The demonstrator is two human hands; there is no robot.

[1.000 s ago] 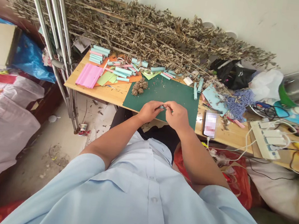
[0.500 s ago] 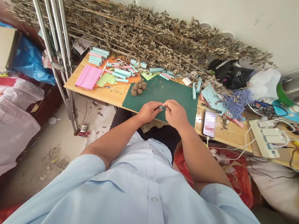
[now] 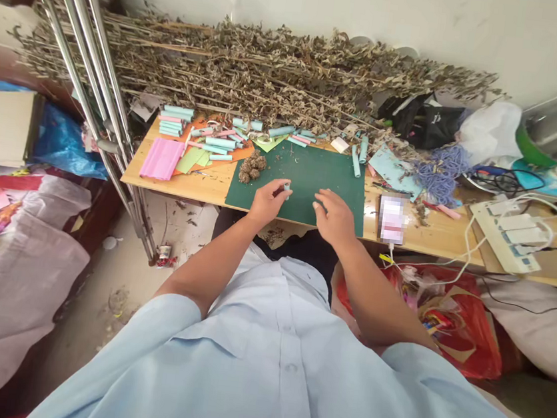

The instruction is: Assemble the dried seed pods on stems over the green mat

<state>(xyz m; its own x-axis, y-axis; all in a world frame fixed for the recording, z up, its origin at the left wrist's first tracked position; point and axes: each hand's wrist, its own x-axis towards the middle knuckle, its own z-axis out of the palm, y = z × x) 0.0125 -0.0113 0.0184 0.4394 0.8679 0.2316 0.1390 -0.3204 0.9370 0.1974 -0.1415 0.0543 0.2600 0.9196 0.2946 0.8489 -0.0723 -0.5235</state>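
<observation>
My left hand (image 3: pixel 268 202) pinches a small light-blue paper roll (image 3: pixel 287 186) between thumb and fingers, over the front of a dark green mat (image 3: pixel 313 167). Apart from it, to the right, my right hand (image 3: pixel 332 214) is empty, its fingers curved and spread just above the mat. Brown crumbly clumps (image 3: pixel 252 166) lie on the mat beyond my left hand. Behind them are several blue and pink paper rolls (image 3: pixel 220 142), with pink paper sheets (image 3: pixel 161 159) and green paper slips (image 3: pixel 194 161) at the left.
Dried leafy stalks (image 3: pixel 274 74) are heaped along the wall. On the right sit a phone (image 3: pixel 392 219) on a cable, purple yarn (image 3: pixel 441 174) and a power strip (image 3: pixel 505 235) with several cords. Metal crutches (image 3: pixel 96 81) lean at the table's left end.
My hands have come apart. The right one has let go and opened, while the left keeps the small roll. The camera view has shifted slightly.
</observation>
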